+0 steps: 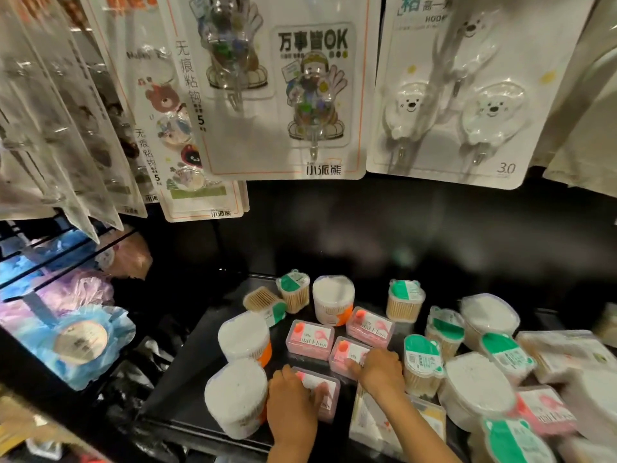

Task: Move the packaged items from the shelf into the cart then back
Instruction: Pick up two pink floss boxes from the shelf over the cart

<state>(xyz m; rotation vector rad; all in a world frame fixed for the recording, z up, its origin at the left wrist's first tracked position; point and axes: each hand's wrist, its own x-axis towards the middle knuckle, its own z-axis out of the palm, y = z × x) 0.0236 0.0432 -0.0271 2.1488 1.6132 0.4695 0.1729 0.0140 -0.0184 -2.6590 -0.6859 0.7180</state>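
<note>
Gripping pink floss boxes near shelf point(187, 379) front edge: left hand point(292, 404) fingers curl on one box point(320, 392), right hand point(380, 367) on another point(349, 355). Light, stiff, prob slick plastic; hold by sides.

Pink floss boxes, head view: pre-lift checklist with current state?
1. Left hand on the nearest pink floss box: ok, fingers wrap its front edge.
2. Right hand on the second floss box: ok, fingers lie on its lid; firm hold cannot tell.
3. Neighbours clear of the lift: not ok, a white cotton swab tub sits close to the left hand and a green-lid toothpick jar close to the right.
4. Hanging hook packs overhead: ok, well above the hands.
5. Cart position: cannot tell, not in view.
</note>
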